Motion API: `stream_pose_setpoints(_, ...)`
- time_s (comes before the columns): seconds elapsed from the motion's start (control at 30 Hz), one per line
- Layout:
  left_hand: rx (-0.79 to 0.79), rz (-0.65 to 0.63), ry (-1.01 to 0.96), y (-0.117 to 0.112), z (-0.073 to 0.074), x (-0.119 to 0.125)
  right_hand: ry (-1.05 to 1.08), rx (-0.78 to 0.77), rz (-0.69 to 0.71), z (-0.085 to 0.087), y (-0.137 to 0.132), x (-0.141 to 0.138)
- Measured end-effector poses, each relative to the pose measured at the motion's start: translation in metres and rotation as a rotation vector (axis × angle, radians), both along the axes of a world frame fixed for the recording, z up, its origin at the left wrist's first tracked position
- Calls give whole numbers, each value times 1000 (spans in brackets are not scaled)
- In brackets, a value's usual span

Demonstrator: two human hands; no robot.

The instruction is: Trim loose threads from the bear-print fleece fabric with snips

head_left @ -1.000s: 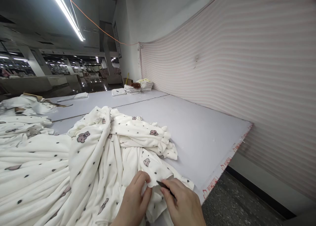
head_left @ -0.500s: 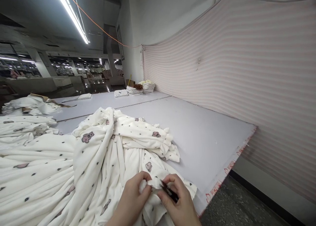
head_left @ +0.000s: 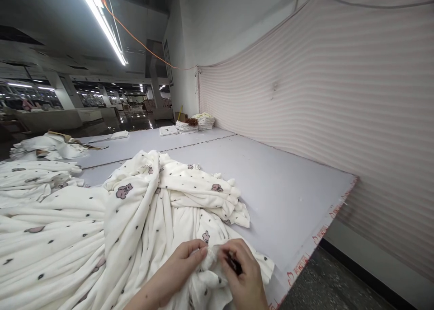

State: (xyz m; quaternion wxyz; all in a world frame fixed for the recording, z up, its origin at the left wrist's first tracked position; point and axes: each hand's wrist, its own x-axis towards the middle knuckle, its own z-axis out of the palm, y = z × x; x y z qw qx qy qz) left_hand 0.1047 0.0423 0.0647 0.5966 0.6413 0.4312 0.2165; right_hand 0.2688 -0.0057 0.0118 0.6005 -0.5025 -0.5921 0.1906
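A white plush garment (head_left: 130,219) with grey-pink bear figures and small dark marks lies bunched over the near part of the table. My left hand (head_left: 181,267) pinches a gathered edge of it between thumb and fingers, low in the head view. Close by on the right, my right hand (head_left: 247,274) is closed around small black thread snips (head_left: 234,263). Their tips are blurred and partly covered by my fingers, next to the pinched cloth. I cannot tell whether the blades are apart.
The pale table (head_left: 281,188) has a right edge with red-printed tape (head_left: 300,265). At its far end are stacks of folded white cloth (head_left: 204,121). More white cloth (head_left: 50,147) is heaped at left. A striped pink-white sheet (head_left: 322,88) hangs along the right.
My left hand has flattened, its fingers stretched further toward the right hand. The snips have turned deeper into my right hand and show less. The view has shifted slightly.
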Motion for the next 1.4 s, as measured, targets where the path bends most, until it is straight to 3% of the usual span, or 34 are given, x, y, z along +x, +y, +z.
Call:
stream_pose_setpoints(0.1, 65, -66, -61, -4, 2, 3, -10, -37, 91, 1, -4, -5)
stream_pose_setpoints(0.2, 139, -98, 39, -9, 4, 4, 94, -206, 123, 0, 0, -7)
stream_pose_setpoints(0.3, 211, -69, 131, -12, 1, 4, 284, -354, 220, -2, 4, -7)
stream_pose_setpoints(0.37, 260, -18, 163, -13, -2, 6, 373, -371, 269, -2, 5, -9)
stream_pose_setpoints(0.5, 291, 17, 126, -15, -3, 9, 497, -387, 240, 2, 3, -11)
stream_pose_setpoints(0.6, 302, 55, 23, -15, 0, 9, 364, -372, 171, 6, -3, -6)
stream_pose_setpoints(0.73, 276, 114, 26, -15, 2, 7, 32, -221, 124, 8, -12, 6)
stream_pose_setpoints(0.8, 251, 101, 25, -14, 2, 7, -24, -237, 124, 8, -14, 8)
stream_pose_setpoints(1.2, 278, 15, 38, -14, 0, 11, 194, -374, 227, 14, -8, 4)
stream_pose_setpoints(1.33, 264, 50, 101, -12, -5, 12, 205, -361, 172, 8, -1, -1)
stream_pose_setpoints(1.4, 205, 94, 73, -5, 0, 5, 142, -343, 116, 1, 3, 1)
